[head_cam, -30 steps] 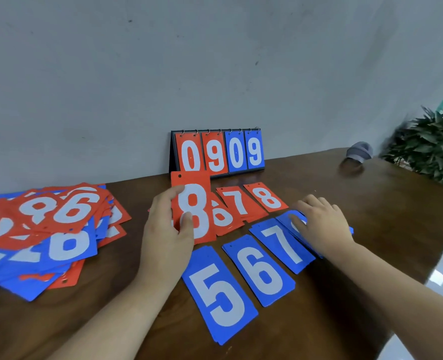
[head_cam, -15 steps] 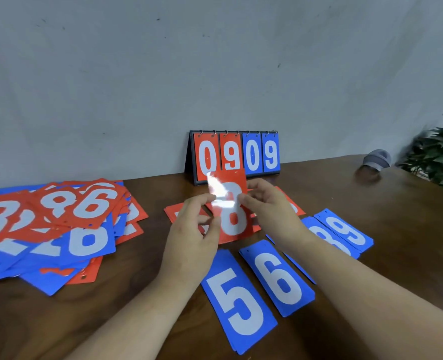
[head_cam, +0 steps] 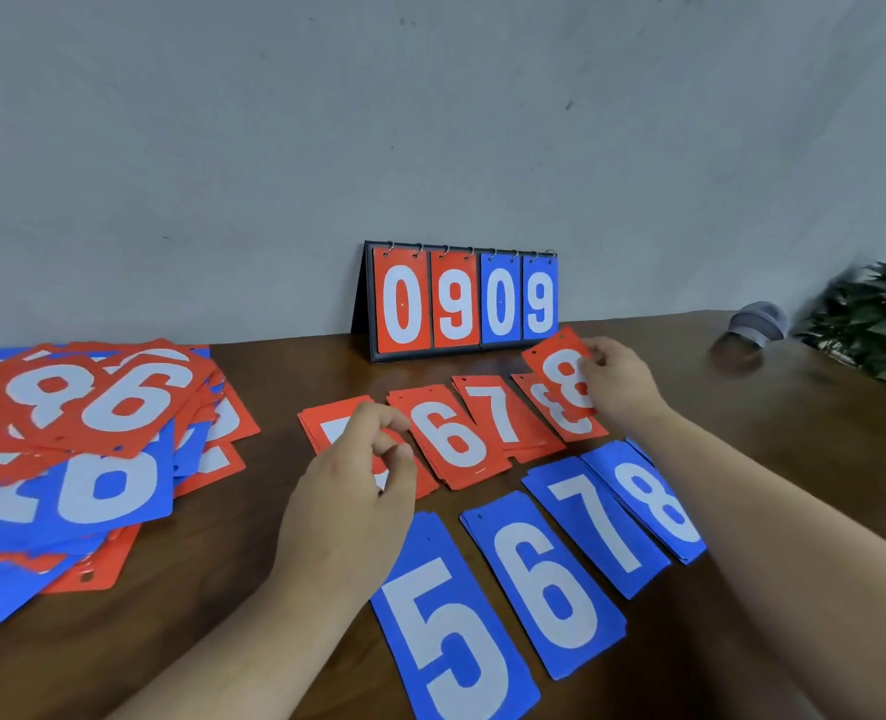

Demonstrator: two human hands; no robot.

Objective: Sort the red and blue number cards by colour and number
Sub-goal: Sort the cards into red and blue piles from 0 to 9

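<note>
My right hand (head_cam: pixel 620 384) pinches a red 8 card (head_cam: pixel 558 371) just above the red 8 pile (head_cam: pixel 568 426). Left of that pile lie red piles of 7 (head_cam: pixel 503 415), 6 (head_cam: pixel 454 441) and one partly hidden under my left hand (head_cam: pixel 350 493), which hovers with loosely curled fingers and holds nothing. In front runs a blue row of 5 (head_cam: pixel 448 623), 6 (head_cam: pixel 547 584), 7 (head_cam: pixel 599 517) and 8 (head_cam: pixel 661 504). A mixed heap of unsorted red and blue cards (head_cam: pixel 74 449) covers the table's left side.
A flip scoreboard (head_cam: pixel 461 304) reading 0909 stands against the grey wall. A grey cap (head_cam: pixel 758 322) and a green plant (head_cam: pixel 882 319) sit at the far right of the brown table (head_cam: pixel 794 433).
The red 8 card passed from both hands to my right hand alone and moved right over the red 8 pile. My left hand let go and dropped back toward the left red pile.
</note>
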